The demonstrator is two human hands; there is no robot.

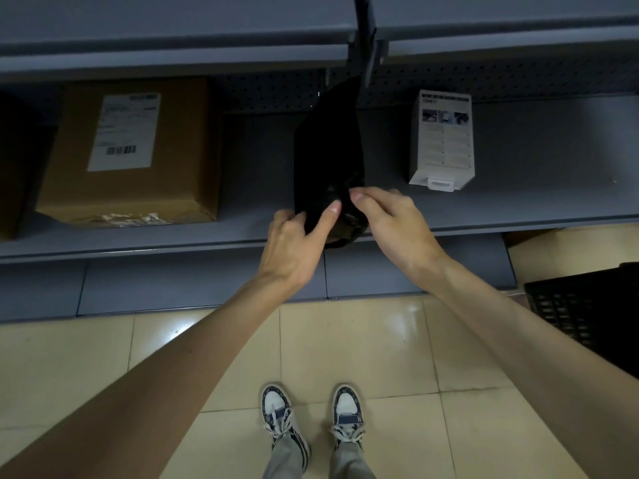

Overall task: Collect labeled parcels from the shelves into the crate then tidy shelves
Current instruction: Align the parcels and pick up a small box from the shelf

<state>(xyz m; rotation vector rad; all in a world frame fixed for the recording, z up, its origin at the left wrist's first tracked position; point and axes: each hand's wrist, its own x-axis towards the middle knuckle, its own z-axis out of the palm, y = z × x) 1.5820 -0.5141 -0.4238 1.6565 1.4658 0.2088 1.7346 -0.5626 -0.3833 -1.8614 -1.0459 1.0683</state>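
Both hands are meeting at the near end of the long black soft-plastic parcel [328,150], which is lying on the grey metal shelf [518,202] with its long axis running from twelve o'clock, back at the perforated panel, down to six o'clock at the shelf lip. The left hand [297,243] is curling round the parcel's near left edge, thumb pressing on top, and the right hand [387,219] is pinching the bunched near end with fingertips. So both are holding it, neither spread wide. The near end is overhanging the lip slightly, right between the wrists, so neither hand is having to reach deep. No label is showing on this dark face; I cannot tell whether one sits underneath.

The black lattice plastic crate [587,316] is sitting on the floor at four o'clock, nearer the right arm, so a draw towards six and a swing rightwards looks like the call. At ten o'clock the brown cardboard box with a white shipping label [131,150] is waiting; at two o'clock the small white printed carton [442,140] is standing.
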